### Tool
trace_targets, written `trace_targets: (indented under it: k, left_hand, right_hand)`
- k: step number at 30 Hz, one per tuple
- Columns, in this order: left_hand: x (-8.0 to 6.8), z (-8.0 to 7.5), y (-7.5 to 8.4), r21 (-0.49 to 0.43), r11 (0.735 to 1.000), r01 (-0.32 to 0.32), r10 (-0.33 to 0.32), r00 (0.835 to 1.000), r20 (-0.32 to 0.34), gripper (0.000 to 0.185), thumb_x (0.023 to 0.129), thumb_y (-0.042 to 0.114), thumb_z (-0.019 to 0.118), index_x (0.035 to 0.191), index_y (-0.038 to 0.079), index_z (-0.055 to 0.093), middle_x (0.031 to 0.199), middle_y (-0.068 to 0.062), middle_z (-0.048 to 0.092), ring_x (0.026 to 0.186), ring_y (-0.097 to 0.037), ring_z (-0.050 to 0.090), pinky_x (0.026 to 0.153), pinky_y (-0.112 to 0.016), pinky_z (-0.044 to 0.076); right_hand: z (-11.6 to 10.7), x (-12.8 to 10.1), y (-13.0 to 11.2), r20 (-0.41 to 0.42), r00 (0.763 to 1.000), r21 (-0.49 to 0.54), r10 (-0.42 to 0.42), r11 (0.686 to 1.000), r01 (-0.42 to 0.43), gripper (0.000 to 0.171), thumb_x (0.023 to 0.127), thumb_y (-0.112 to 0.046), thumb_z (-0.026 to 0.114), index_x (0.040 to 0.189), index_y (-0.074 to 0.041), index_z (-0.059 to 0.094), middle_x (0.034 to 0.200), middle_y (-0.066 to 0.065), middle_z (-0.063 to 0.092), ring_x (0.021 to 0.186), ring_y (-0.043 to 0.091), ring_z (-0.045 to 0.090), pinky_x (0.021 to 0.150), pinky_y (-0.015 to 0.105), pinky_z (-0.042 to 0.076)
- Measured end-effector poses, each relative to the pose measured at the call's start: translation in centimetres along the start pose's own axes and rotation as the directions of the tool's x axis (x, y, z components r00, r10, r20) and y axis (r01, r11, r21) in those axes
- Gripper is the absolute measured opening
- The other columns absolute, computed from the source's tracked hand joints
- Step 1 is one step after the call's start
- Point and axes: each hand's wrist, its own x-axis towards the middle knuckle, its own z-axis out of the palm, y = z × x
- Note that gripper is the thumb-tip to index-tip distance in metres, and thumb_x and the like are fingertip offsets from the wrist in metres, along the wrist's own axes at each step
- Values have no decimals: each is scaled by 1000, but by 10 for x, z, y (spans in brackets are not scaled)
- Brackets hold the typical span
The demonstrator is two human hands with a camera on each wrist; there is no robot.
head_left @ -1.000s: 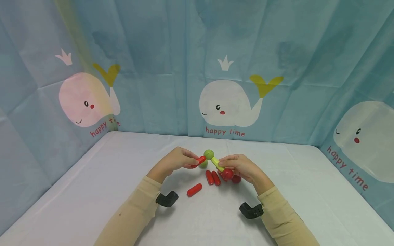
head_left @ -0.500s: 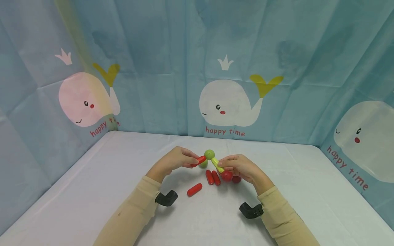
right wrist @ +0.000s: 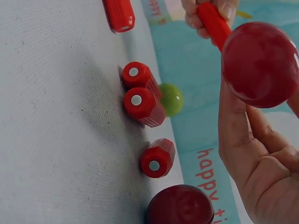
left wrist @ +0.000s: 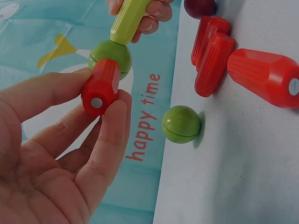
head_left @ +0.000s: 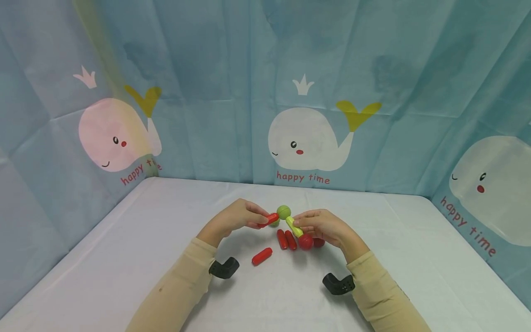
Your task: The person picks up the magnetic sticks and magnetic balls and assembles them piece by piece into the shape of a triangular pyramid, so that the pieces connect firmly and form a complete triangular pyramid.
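The left hand (head_left: 240, 216) pinches a red stick (left wrist: 100, 84) between thumb and fingertips, above the desk (head_left: 95, 276). The stick's far end is at a green ball (left wrist: 111, 52), touching or just beside it; I cannot tell which. The right hand (head_left: 325, 225) grips a light-green stick (left wrist: 129, 21), tilted, with that ball at its upper end and a red ball (right wrist: 259, 65) at its lower.

The pieces look light, stiff and hard to break, perhaps painted wood or plastic. Glossy balls may slip or roll; ribbed sticks should give better hold at mid-length, leaving the ends free. Pale discs on the stick ends could be magnets, so a joint might part under a sideways knock.

Below, a pair of red sticks (head_left: 287, 240) lies side by side, with a loose green ball (left wrist: 181, 124) beyond and another red ball (right wrist: 181, 205) under the right hand. A lone red stick (head_left: 262, 256) lies closer to the front edge. The desk's left and right edges are well apart from both hands, so sideways room seems ample; the curtain (head_left: 207, 138) rises behind the back edge.
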Motion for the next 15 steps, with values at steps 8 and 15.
trace_targets:
  k: [8,15]
  left_hand:
    - [0,0,-1,-7,1000,-15,15,1000,4,24,88,30,73,107,15,77,99,-1,76,92,-19,70,100,-53,45]
    - [1,2,-1,-9,1000,-21,21,1000,-8,24,88,30,72,107,15,77,100,-1,76,92,-20,70,100,-53,46]
  right_hand:
    - [0,0,1,22,1000,-6,9,1000,-9,42,93,-23,68,125,4,64,96,-2,74,86,11,70,81,25,58]
    - [0,0,0,22,1000,-20,7,1000,-6,41,93,-22,68,124,4,65,96,-1,74,88,12,69,82,27,58]
